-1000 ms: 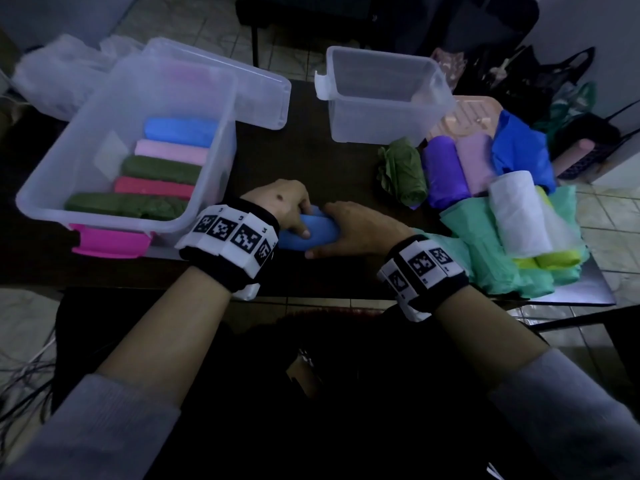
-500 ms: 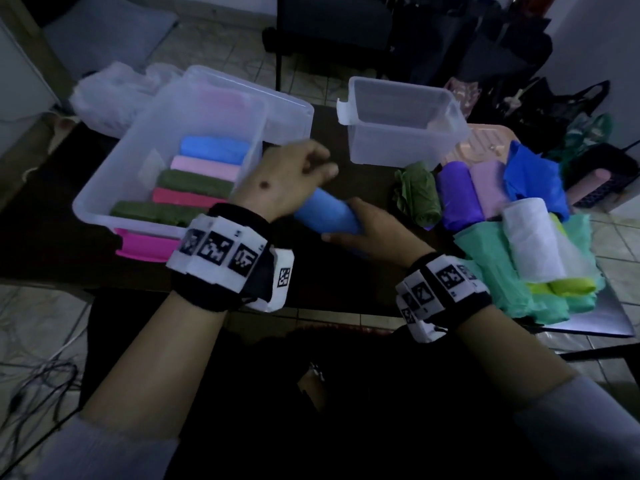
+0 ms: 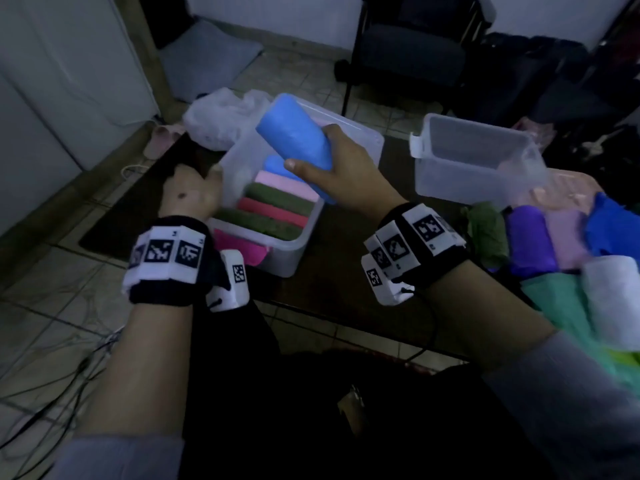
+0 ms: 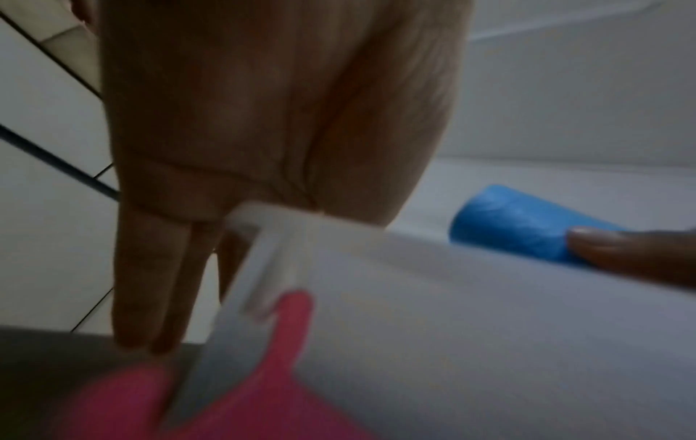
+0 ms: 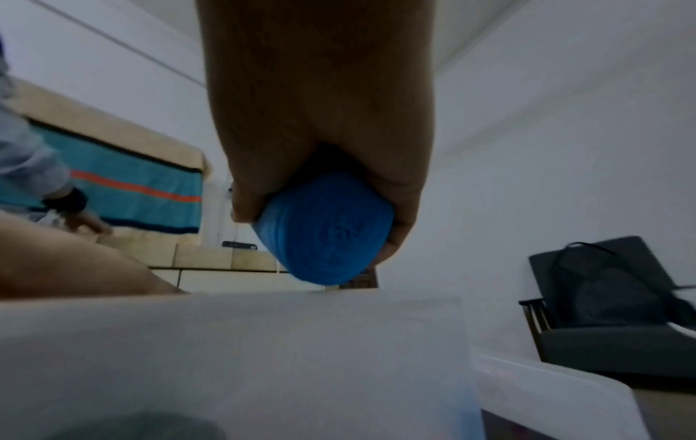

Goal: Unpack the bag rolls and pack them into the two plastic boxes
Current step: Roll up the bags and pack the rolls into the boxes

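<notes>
Now five rolls (image 3: pixel 277 206) lie boxed; right hand (image 3: pixel 349 174) grips blue roll (image 3: pixel 294 133).

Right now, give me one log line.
right hand: grips blue roll above left box | left hand: rests on its corner | right box: empty

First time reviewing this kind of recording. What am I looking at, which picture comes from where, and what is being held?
No robot: a person works bare-handed, with cameras worn on the head and each wrist. The wide picture looks down from the head; the other two look along each hand. The right hand grips a blue roll above a plastic box holding a row of rolls. The left hand rests on that box's corner, fingers straight. The second box stands empty on the table, beside loose rolls.
</notes>
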